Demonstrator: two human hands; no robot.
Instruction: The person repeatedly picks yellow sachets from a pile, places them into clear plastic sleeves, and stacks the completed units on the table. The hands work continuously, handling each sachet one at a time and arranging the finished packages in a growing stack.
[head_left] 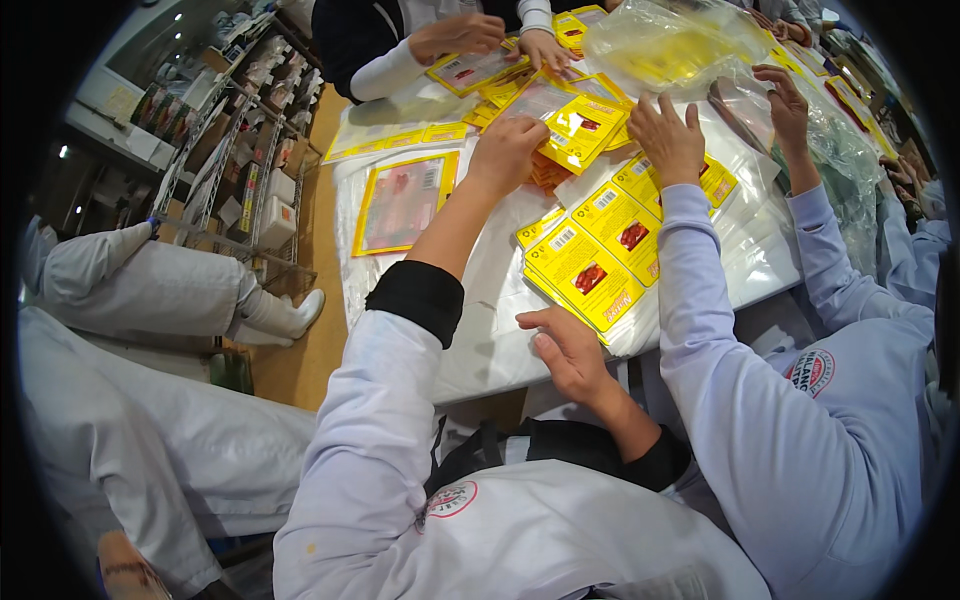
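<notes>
1. Twelve o'clock from the view's centre: left hand (510, 155), fingers curled together, apparently pinching the edge of a yellow printed pouch (586, 128) at one o'clock, likely to control it.
2. Four o'clock: right hand (572, 362), empty, fingers loosely apart, near the white-covered table's (480, 355) edge.
3. Two o'clock: overlapping yellow pouches (608, 255), perhaps layered face-up for sorting; a co-worker's hand (668, 142) over their far end.

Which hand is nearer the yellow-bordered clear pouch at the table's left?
Left. The left hand is just right of the clear pouch; the right hand is farther, by the near table edge.
</notes>
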